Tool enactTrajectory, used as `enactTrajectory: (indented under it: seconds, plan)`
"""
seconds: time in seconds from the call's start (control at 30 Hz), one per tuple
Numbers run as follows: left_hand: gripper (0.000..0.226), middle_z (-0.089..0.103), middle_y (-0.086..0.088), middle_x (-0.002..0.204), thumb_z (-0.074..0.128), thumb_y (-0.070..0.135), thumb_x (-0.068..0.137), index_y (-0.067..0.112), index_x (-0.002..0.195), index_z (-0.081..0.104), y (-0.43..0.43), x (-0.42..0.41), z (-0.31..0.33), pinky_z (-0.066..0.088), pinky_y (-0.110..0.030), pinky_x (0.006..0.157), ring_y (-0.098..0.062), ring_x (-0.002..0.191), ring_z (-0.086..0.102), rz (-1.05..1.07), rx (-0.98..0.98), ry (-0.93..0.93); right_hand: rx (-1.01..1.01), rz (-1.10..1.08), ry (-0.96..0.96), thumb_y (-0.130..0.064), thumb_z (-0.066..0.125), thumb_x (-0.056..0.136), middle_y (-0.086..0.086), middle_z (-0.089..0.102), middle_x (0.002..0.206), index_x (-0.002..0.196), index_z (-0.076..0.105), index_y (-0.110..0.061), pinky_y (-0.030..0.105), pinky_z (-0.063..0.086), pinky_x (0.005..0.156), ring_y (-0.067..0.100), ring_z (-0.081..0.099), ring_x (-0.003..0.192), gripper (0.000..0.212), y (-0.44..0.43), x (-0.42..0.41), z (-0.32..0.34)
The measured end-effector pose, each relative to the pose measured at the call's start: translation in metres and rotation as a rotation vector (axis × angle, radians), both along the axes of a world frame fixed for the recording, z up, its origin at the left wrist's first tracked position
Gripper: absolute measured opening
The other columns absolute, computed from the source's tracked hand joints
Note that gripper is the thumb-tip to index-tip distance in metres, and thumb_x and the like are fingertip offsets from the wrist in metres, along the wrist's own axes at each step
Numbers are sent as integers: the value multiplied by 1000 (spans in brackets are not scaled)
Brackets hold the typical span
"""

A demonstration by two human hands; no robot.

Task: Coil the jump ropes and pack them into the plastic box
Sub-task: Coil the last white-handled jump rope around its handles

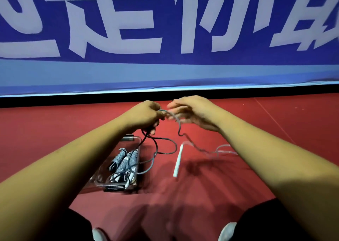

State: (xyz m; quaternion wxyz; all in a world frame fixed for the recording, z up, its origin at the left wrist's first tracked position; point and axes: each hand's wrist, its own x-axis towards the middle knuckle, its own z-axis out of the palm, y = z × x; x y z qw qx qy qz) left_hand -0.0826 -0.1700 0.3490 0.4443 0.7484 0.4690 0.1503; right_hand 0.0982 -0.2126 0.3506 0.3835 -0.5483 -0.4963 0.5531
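Jump rope (156,147), grey: bunched in the left hand (145,116), fingers curled round it; slack trails toward 6 o'clock onto the red floor (211,185). Right hand (194,112): blurred at the rope, grip cannot be told. White handle (178,161): on the floor. Clear plastic box (100,178): 7 o'clock of the hands, holding coiled ropes (121,161).
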Motion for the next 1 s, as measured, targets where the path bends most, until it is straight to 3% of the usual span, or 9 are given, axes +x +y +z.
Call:
enactTrajectory:
  seconds: [0.07,0.13,0.27,0.4,0.53,0.63,0.73,0.87,1.0]
  plan:
    - [14,49,-4,48,58,10,97,6,84,58,2,-1,-3,37,-20,40,-18,35,52,-20,2,36,-43,130,-41,-28,54,98,6,67,77,100,62,-5,27,49,62,22,65,66,24,-8,-7,-3]
    - [18,53,-5,48,65,16,94,10,80,56,5,-5,-4,40,-20,42,-18,38,55,-91,55,83,-5,143,-100,-14,57,96,2,48,56,93,59,-3,22,32,46,12,39,41,12,-8,-7,-5]
    - [21,61,3,55,70,22,89,21,70,62,23,-30,-11,48,-22,55,-13,51,64,-192,280,332,117,-83,-56,-3,53,94,-1,37,50,81,59,-7,19,19,44,8,23,38,16,6,10,8]
    - [21,72,1,69,67,29,91,23,71,68,44,-70,-31,45,-25,66,-5,61,65,-112,254,504,239,-480,-43,2,47,92,2,35,51,72,55,-10,19,17,46,7,23,34,24,15,39,5]
    - [39,73,-1,74,55,44,97,18,75,73,46,-67,-31,48,-26,72,-13,72,68,-89,311,505,245,-486,-631,-7,57,86,2,60,62,67,62,-16,28,47,62,20,59,59,21,23,57,-20]
    - [46,71,-2,66,49,45,99,13,76,71,29,-48,-21,49,-22,64,-13,61,66,-166,293,360,307,-189,-924,-10,65,82,9,65,117,113,68,-15,25,44,94,22,61,103,32,18,40,-18]
    - [46,63,4,57,49,46,97,11,75,69,11,-30,-8,42,-14,53,-4,50,57,-223,261,204,305,115,-628,-14,65,90,2,61,123,131,57,-11,9,39,85,12,58,106,42,1,-4,-8]
    - [50,52,2,56,44,60,90,18,67,58,3,-23,-8,38,-24,52,-11,50,47,-206,189,4,137,200,-188,0,47,96,8,59,68,100,62,0,27,47,60,16,58,58,16,-8,-26,-10]
    - [46,32,0,59,53,61,89,23,64,49,11,-35,-10,23,-25,48,-14,53,25,-121,116,-202,113,88,-157,-6,48,98,-3,33,49,81,64,-7,20,27,46,11,28,42,23,-5,-14,-10]
